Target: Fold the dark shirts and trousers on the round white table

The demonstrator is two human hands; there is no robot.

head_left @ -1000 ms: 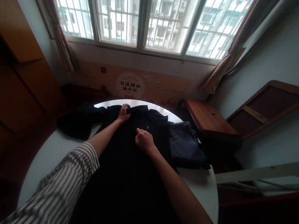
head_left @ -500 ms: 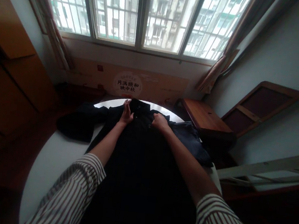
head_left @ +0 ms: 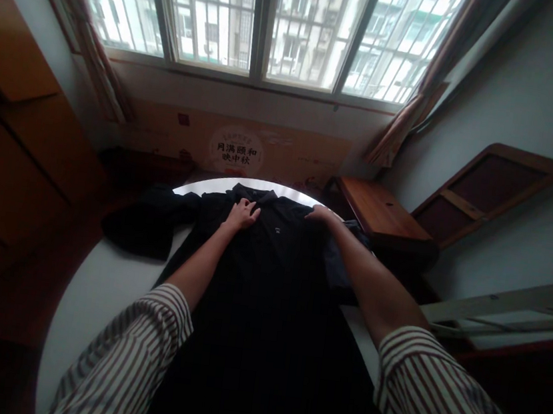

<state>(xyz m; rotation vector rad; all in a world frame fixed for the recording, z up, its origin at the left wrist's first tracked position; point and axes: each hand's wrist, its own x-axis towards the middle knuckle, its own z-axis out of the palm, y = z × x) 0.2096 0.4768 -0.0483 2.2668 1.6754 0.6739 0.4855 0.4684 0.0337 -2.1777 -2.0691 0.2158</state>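
Observation:
A black collared shirt lies front up on a white round table, its collar toward the window. A small light mark shows on its chest. My left hand rests on the placket just below the collar, fingers spread over the cloth. At the shirt's right shoulder, my right hand has its fingers curled on the fabric; the fingertips are partly hidden. To the left is a dark bunched garment. A dark blue folded garment lies partly behind my right forearm.
Beyond the table is a barred window above a printed banner. A small wooden desk stands at the back right, with a wooden frame by the wall. Tall wooden cabinets line the left.
My right hand has moved right, from beside the placket to the shoulder. My left hand has shifted slightly right and lowered from the collar onto the placket. The collar lies flatter.

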